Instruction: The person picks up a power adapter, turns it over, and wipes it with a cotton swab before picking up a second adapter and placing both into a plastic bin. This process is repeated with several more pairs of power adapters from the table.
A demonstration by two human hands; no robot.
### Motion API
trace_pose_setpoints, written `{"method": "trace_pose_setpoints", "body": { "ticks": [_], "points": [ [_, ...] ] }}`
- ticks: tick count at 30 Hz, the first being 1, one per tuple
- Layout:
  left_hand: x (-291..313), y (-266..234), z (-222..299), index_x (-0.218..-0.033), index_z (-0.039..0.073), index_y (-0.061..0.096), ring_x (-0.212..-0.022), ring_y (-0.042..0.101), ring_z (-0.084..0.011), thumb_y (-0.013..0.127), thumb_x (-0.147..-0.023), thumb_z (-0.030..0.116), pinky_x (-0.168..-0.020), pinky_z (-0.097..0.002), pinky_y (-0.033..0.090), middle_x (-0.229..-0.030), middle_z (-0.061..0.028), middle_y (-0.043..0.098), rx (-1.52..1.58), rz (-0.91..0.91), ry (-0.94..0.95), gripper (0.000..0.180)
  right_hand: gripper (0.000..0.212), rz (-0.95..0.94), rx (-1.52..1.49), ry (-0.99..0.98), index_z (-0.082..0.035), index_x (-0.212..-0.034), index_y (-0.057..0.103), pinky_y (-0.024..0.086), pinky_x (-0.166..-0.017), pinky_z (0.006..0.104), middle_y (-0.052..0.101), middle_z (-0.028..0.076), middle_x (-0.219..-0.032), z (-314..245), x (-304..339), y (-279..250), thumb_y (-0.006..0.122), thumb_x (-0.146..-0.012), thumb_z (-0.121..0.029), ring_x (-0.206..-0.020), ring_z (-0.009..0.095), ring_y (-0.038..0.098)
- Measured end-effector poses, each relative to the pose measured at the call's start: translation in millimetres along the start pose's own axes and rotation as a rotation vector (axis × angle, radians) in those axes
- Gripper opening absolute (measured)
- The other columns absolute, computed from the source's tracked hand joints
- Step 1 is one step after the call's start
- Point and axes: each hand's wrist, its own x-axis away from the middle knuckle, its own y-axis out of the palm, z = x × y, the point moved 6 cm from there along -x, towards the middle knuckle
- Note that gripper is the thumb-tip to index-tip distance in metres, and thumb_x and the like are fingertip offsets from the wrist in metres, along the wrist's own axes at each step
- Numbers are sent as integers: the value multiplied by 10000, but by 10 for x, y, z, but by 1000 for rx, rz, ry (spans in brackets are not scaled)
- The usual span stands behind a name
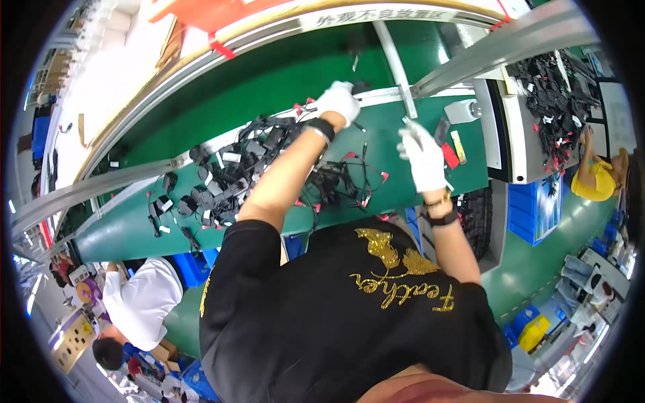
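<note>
My left hand [338, 102], in a white glove, reaches to the far side of the green bench [403, 183]. Its fingers are closed on a black power adapter [361, 87], which sticks out past the fingertips; the glove hides part of it. My right hand [423, 158], also gloved, hovers over the bench with its fingers apart and nothing visible in them, close to the foot of a metal strut [396, 70]. A large tangled pile of black adapters with cables [235, 168] lies under and left of my left forearm. Loose cables with red tips [363, 178] lie between my arms.
Right of my right hand are a black block [441, 131], a red piece [449, 156], a yellow strip [459, 146] and a white bottle [463, 111]. Metal frame bars [497, 47] cross above. A person in yellow [594, 178] works by another adapter pile [554, 101].
</note>
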Motion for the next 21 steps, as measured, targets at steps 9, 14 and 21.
{"method": "trace_pose_setpoints", "body": {
  "ticks": [9, 14, 21],
  "points": [
    [1456, -17, 351, -1093, 40, 576, -1009, 558, -335, 627, -759, 169, -874, -431, 458, -1076, -155, 589, 225, 185, 330, 362, 797, 73, 1034, -107, -30, -1353, 374, 510, -846, 443, 573, 264, -1132, 88, -1325, 948, 718, -732, -392, -1020, 407, 603],
    [1672, -465, -75, -1042, 62, 628, -998, 591, -322, 639, -762, 155, -906, -406, 454, -1026, -118, 643, 253, 390, 213, 295, 730, 206, 1011, -134, -85, -1356, 385, 508, -851, 462, 589, 236, -1101, 336, -1423, 963, 708, -733, -282, -994, 405, 610],
    [1333, -638, -761, -1264, 67, 521, -1020, 614, -329, 674, -807, 411, -849, -414, 501, -1118, -185, 606, -50, 104, -383, 592, 491, -305, -678, 266, 26, -1294, 442, 494, -588, 331, 596, 95, -896, 349, -1085, 737, 589, -845, -109, -646, 179, 562]
  ]
}}
